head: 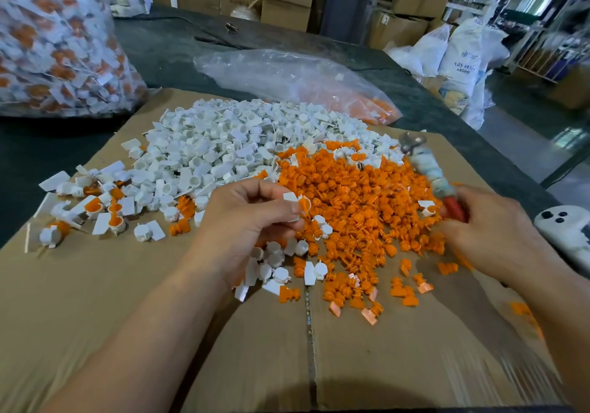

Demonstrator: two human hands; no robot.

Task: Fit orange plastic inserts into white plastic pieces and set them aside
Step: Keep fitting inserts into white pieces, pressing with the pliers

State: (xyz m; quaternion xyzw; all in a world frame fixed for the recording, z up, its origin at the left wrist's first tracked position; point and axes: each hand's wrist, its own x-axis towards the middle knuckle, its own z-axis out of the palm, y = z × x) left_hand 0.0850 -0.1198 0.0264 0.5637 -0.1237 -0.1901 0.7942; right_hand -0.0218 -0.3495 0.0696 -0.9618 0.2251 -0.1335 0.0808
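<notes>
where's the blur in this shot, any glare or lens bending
Head view: the cardboard near the bottom edge smears into streaks; the right hand gripping a red-handled tool is soft; the left hand pinching a white piece, and the orange inserts mid-frame, are fairly crisp; the clear bag shows mild glare; the wide lens bows the dark table at the sides.

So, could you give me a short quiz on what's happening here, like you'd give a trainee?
1. True or false: the left hand pinches a white piece.
2. Which heap lies nearer the right hand? A: orange inserts. B: white pile.
3. Fill in: the right hand grips a tool with a ___ handle.
Key: 1 true; 2 A; 3 red.
</notes>
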